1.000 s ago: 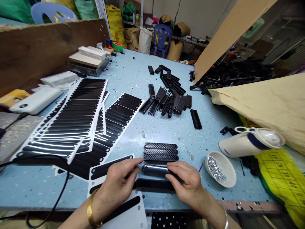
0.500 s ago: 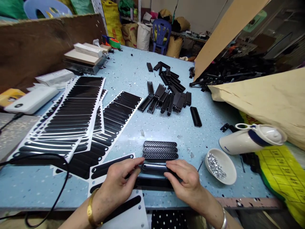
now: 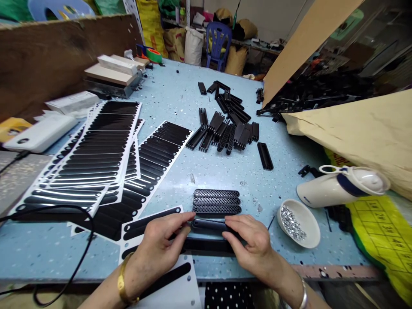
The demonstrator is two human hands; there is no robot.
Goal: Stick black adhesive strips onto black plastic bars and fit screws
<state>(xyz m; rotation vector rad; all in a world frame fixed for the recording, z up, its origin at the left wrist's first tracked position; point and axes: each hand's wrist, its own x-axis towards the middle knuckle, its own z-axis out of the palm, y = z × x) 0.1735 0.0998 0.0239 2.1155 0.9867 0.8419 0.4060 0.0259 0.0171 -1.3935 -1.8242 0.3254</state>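
Step in hand: likely lining up or pressing a dark strip (image 3: 209,225) by its ends, judging from fingers at both.
Strip: between both hands, lengthwise across the near side of the table (image 3: 174,180), just beyond the bar (image 3: 206,245); cannot tell if touching it.
Left hand (image 3: 161,244): thumb and index bent towards each other at strip's left end; cannot tell if gripping or only steadying.
Right hand (image 3: 254,238): pinching strip's right part between thumb and fingers.
Next move: probably calls for level fingers, even pressure and matched ends, with care against skewing.
Hands: two.
Strip in hand: one.
Bar nearest edge: one, partly covered by fingers.
Mesh bars (image 3: 216,201): three, side by side, just beyond strip; two more among the pile.
Pile (image 3: 230,139): well over ten black pieces, too overlapped for an exact count.
Loose piece (image 3: 265,156): one, right of pile.
Sheets (image 3: 106,141): at least four, white with black shapes, at left; nearest partly under left hand.
Bowl (image 3: 312,231): one, right of right hand.
Metal bits (image 3: 291,223): many in bowl, too small to count.
Bottle (image 3: 325,191): one, lying on side beyond bowl.
Tape (image 3: 153,55): one green roll, far left.
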